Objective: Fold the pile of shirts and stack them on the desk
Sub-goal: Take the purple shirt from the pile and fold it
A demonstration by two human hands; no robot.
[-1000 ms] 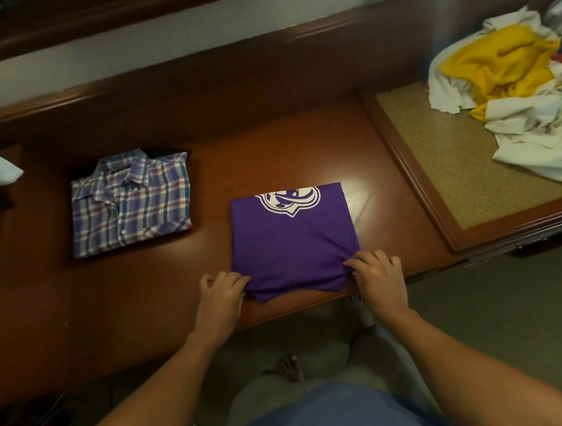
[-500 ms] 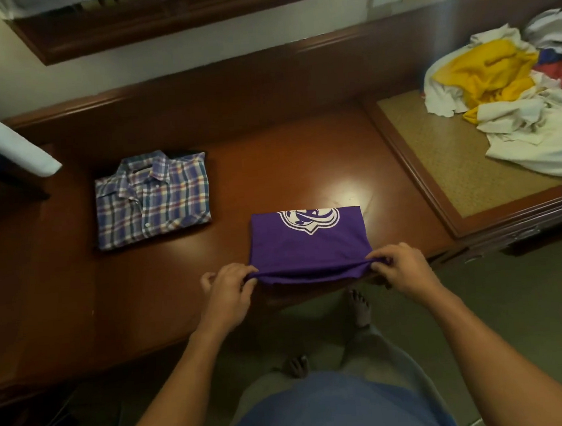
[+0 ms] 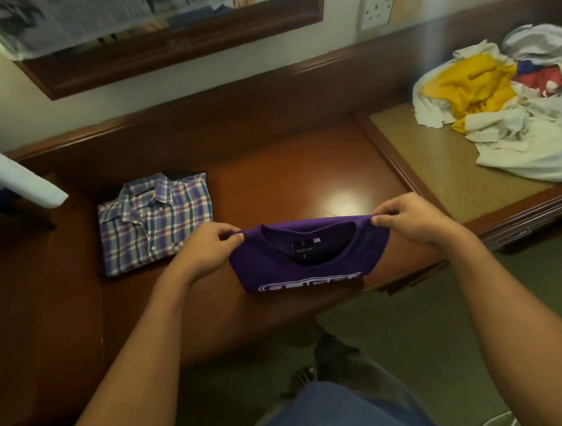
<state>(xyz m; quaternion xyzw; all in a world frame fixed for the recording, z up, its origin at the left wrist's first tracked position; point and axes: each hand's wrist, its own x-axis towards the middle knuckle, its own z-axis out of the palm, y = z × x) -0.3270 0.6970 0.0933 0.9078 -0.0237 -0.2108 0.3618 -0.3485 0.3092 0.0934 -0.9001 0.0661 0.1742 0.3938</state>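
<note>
A folded purple T-shirt [image 3: 270, 263] is stretched between my hands near the front edge of the wooden desk [image 3: 287, 175]. Its collar and label face me, with white lettering along its lower edge. My left hand [image 3: 205, 248] pinches its upper left corner and my right hand [image 3: 409, 218] pinches its upper right corner. A folded plaid shirt [image 3: 155, 221] lies flat on the desk to the left, just beyond my left hand. A loose pile of shirts [image 3: 511, 103], yellow, white, red and blue, sits at the far right.
The pile rests on a woven-topped wooden side table [image 3: 443, 168] joined to the desk's right end. A mirror frame [image 3: 175, 50] and a wall socket [image 3: 376, 6] are on the wall behind. A white cloth-covered object [image 3: 11, 178] juts in at the left. My legs stand on green carpet below.
The shirt lay flat with my hands at its near corners. I lifted that near edge up and away from me, turning the shirt over, so the collar side now faces me.
</note>
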